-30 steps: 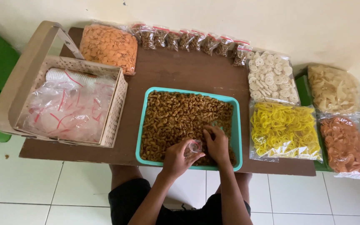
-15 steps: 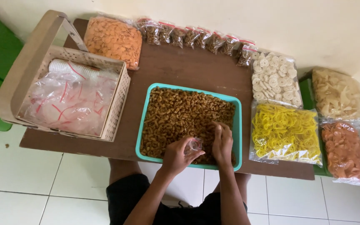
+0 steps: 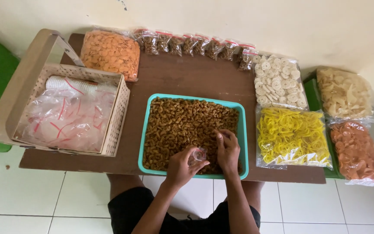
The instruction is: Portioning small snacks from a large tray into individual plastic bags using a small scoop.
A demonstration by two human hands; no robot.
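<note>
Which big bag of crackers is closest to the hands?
The bag of yellow ring crackers, lying just right of the teal tray beside the right hand. The white, pale, pink-orange and orange bags all lie farther away.

- A small clear plastic pouch (image 3: 199, 154) is pinched in the left hand (image 3: 182, 166) over the teal tray.
- A row of small filled pouches (image 3: 191, 44) with red strips lines the table's far edge.
- Large clear bags hold orange crackers (image 3: 110, 53), white rings (image 3: 278, 81), yellow rings (image 3: 291, 137), pale chips (image 3: 345, 93) and pinkish-orange chips (image 3: 357, 151).
- Empty clear bags (image 3: 68, 117) fill the basket.
</note>
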